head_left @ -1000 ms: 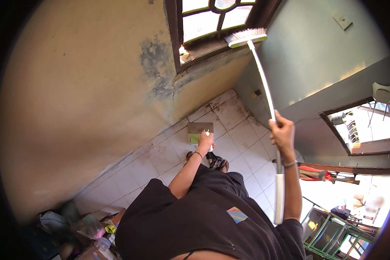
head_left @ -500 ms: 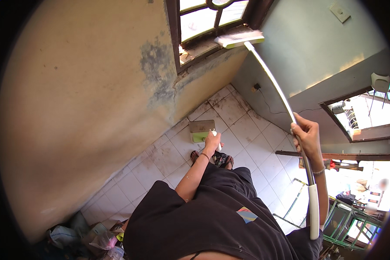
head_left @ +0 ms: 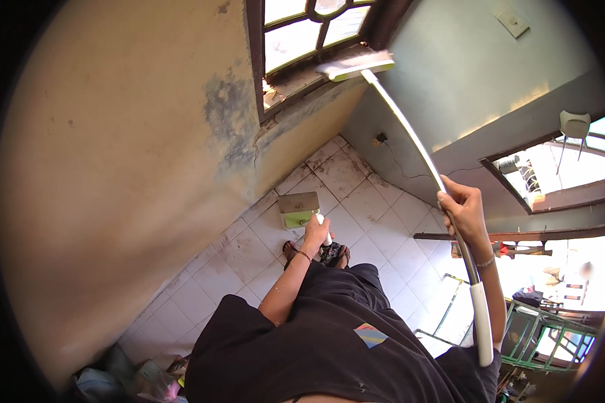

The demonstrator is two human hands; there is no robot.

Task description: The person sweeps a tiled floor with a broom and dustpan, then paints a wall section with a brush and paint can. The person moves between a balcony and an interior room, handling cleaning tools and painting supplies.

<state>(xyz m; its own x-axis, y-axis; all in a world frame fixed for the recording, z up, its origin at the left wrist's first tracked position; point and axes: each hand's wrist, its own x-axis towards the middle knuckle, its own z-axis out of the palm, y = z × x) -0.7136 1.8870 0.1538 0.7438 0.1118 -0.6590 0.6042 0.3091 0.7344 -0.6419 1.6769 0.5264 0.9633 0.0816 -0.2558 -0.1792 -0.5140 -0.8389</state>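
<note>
My right hand (head_left: 465,213) grips the long white handle of a broom (head_left: 417,148), whose green-backed brush head (head_left: 356,65) rests on the window sill (head_left: 296,84) up high. Down by my feet, my left hand (head_left: 315,232) holds the white handle of a green dustpan (head_left: 299,209), which hangs just above the tiled floor (head_left: 356,195). The window (head_left: 302,33) has a dark wooden frame and pale panes.
A stained beige wall (head_left: 114,168) fills the left side. A grey-green wall (head_left: 464,80) with a switch plate stands to the right. Bags and rubbish (head_left: 128,379) lie at lower left. A green metal rack (head_left: 551,336) and a bright doorway are at lower right.
The broom handle has swung to the right with my right hand sliding lower and rightward along it. The brush head stays at the window sill. The dustpan hand barely moved.
</note>
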